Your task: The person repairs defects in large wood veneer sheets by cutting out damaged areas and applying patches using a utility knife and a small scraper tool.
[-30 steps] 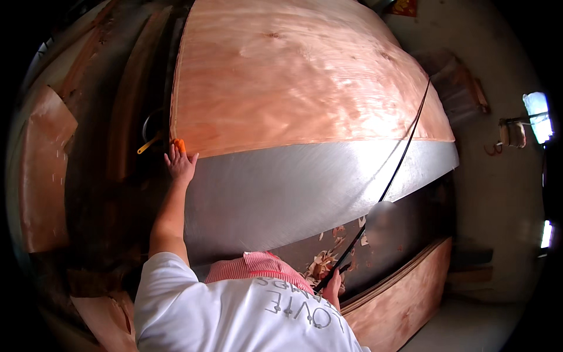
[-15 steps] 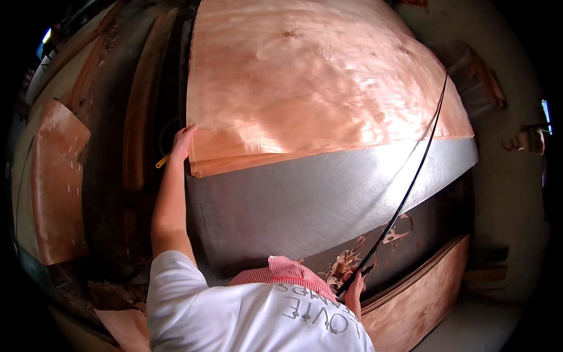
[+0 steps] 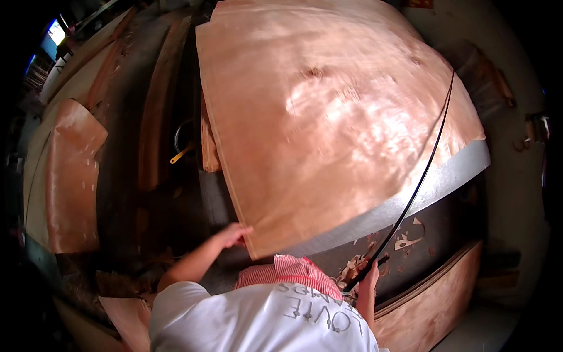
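Note:
My left hand grips the near left edge of a large, thin wood veneer sheet, close to its corner. The sheet reaches far back over a stack of veneer, whose left edge shows beneath it. Below lies a smooth grey metal surface, mostly covered by the sheet. At the lower right my right hand is closed around the near end of a long, thin black rod. The rod slants up and away to the right, over the sheet, its far tip at the sheet's right side.
A yellow-handled tool lies left of the stack. Further left is a bent veneer piece. Torn wood scraps lie on a dark surface at the right, beside another stack of sheets.
My left hand has drawn the top sheet's near left corner toward me, off the stack and over the metal surface. My right hand still holds the rod.

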Action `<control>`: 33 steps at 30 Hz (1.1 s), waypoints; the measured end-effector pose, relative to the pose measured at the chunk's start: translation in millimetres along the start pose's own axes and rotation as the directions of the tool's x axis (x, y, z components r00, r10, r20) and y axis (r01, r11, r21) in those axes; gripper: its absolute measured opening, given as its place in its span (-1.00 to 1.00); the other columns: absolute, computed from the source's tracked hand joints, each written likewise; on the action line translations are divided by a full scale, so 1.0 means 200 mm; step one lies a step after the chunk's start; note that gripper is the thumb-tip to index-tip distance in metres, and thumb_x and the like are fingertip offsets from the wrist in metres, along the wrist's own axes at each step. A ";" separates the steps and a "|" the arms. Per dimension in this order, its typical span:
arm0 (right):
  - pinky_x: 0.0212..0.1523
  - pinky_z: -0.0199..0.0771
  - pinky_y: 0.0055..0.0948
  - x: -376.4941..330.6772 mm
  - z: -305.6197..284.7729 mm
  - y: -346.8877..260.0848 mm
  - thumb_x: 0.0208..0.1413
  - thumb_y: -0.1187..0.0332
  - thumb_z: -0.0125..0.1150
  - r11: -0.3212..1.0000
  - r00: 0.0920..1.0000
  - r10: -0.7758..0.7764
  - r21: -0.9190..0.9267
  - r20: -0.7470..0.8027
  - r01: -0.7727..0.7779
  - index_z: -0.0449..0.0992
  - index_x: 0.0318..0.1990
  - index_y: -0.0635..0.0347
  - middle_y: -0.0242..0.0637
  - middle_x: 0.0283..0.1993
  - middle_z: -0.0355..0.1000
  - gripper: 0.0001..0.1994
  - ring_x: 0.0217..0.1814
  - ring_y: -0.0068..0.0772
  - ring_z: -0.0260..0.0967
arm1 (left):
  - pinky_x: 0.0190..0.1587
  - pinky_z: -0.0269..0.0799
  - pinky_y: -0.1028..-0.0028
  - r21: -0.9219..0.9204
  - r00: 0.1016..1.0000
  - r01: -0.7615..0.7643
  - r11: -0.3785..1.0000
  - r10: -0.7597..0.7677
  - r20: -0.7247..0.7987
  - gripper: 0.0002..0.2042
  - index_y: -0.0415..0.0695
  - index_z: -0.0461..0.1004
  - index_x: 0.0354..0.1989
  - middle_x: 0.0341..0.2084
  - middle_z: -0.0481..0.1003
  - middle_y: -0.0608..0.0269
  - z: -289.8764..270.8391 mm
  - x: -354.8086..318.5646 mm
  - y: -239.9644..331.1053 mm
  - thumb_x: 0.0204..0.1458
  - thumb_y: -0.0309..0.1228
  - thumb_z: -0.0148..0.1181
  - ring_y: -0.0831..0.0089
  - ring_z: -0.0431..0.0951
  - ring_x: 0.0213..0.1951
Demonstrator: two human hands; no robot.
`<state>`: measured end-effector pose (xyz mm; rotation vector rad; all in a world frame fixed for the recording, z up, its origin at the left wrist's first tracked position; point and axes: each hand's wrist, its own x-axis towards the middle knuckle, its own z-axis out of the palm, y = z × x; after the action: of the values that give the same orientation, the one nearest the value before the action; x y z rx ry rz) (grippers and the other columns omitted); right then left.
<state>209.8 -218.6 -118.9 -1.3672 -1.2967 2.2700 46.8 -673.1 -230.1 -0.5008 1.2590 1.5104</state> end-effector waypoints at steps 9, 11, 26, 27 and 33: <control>-0.41 0.38 -0.46 -0.01 0.32 -0.05 0.19 0.09 -0.07 0.998 1.000 0.021 -0.054 -0.002 -0.021 0.35 -0.11 0.27 -0.37 -0.54 0.25 -0.62 -0.54 -0.47 0.24 | -0.46 0.44 0.37 0.975 0.987 0.126 0.181 -0.122 -0.105 -0.34 -0.21 0.55 -0.57 -0.76 0.49 0.21 0.13 -0.25 0.06 0.03 0.19 -0.22 0.39 0.55 -0.55; -0.43 0.40 -0.47 0.01 0.38 -0.01 0.19 0.13 -0.09 0.995 0.999 -0.015 -0.099 0.033 0.018 0.35 -0.06 0.30 -0.32 -0.49 0.34 -0.62 -0.50 -0.43 0.32 | -0.35 0.44 0.29 0.996 0.982 -0.012 -0.094 0.185 0.029 -0.40 -0.21 0.54 -0.52 -0.55 0.53 0.07 0.19 -0.29 0.23 0.05 0.13 -0.17 0.26 0.56 -0.44; -0.27 0.32 -0.61 -0.09 0.48 0.18 0.16 0.45 -0.15 0.783 0.917 0.030 -0.580 0.397 0.226 0.24 0.09 0.29 -0.40 -0.38 0.34 -0.67 -0.30 -0.58 0.33 | -0.40 0.39 0.38 0.776 0.803 -0.305 0.552 0.587 -0.102 -0.59 -0.28 0.38 -0.18 -0.56 0.49 0.15 -0.03 0.11 0.81 -0.04 -0.17 0.18 0.33 0.49 -0.54; -0.26 0.33 -0.59 -0.11 0.39 0.18 0.16 0.44 -0.13 0.779 0.946 0.036 -0.602 0.322 0.176 0.26 0.05 0.31 -0.41 -0.40 0.35 -0.69 -0.29 -0.58 0.33 | -0.31 0.41 0.31 0.840 0.784 -0.221 0.496 0.603 -0.150 -0.58 -0.31 0.36 -0.15 -0.46 0.49 0.01 0.09 -0.03 0.98 -0.03 -0.18 0.16 0.19 0.52 -0.41; -0.29 0.30 -0.58 -0.13 0.24 0.31 0.15 0.43 -0.14 0.759 0.981 0.094 -0.649 0.170 0.040 0.29 0.01 0.31 -0.38 -0.40 0.39 -0.71 -0.39 -0.58 0.27 | -0.34 0.40 0.26 0.959 0.227 -0.135 -0.249 0.934 0.274 -0.58 -0.26 0.37 -0.16 -0.38 0.45 -0.03 0.18 0.09 0.97 -0.06 -0.16 0.16 0.12 0.48 -0.37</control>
<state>203.0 -298.2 -140.0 -1.3518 -2.3105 2.0802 -120.5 -610.6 -145.4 0.9085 3.1595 0.7335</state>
